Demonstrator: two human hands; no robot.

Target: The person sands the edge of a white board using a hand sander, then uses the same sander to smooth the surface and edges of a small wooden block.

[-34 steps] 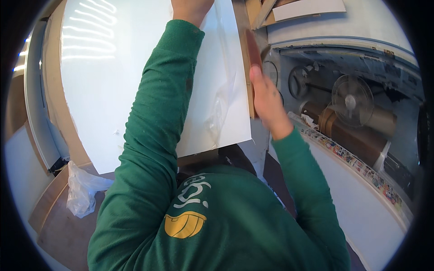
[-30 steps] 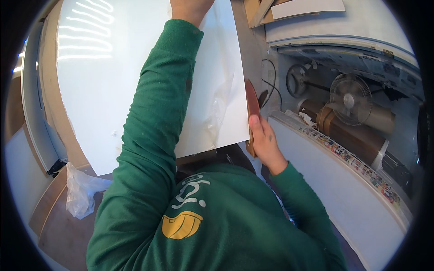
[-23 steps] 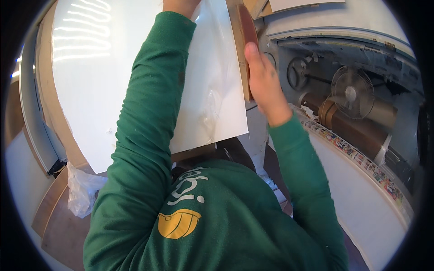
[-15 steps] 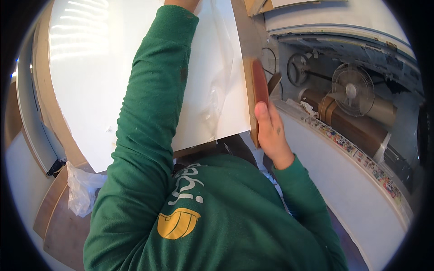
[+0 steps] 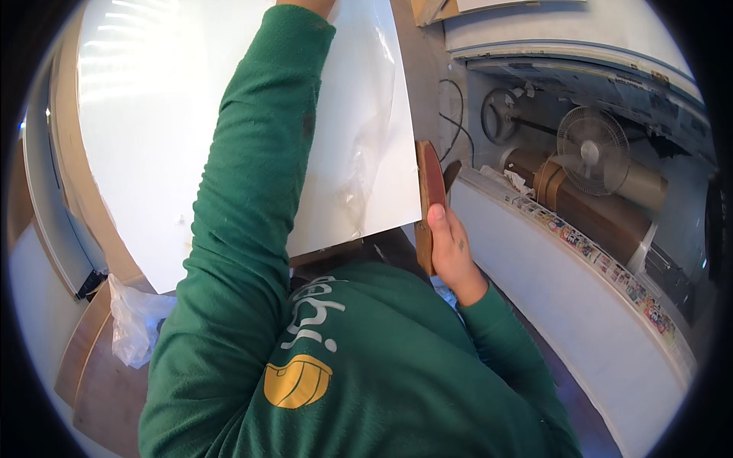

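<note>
A large white panel (image 5: 145,168) lies before me, with clear film wrinkled along its right part. Just outside its right edge, my right hand (image 5: 456,252) is closed around a long wooden sanding block (image 5: 424,206) with a red-brown face and a dark piece sticking out on the right. The block runs lengthwise along the panel edge; whether it touches the edge I cannot tell. Stretched far across the panel, my left arm ends in my left hand (image 5: 309,4), of which only the wrist end shows at the top. Its fingers are out of frame.
At the right stand a fan (image 5: 591,149), a long brown box (image 5: 599,214) and a white low wall (image 5: 557,290) topped with a printed strip. A dark cable (image 5: 458,122) hangs beyond the block. A crumpled plastic bag (image 5: 134,320) lies at the lower left.
My right hand has drawn the sanding block toward my body along the panel's right edge. The left arm has barely moved.
</note>
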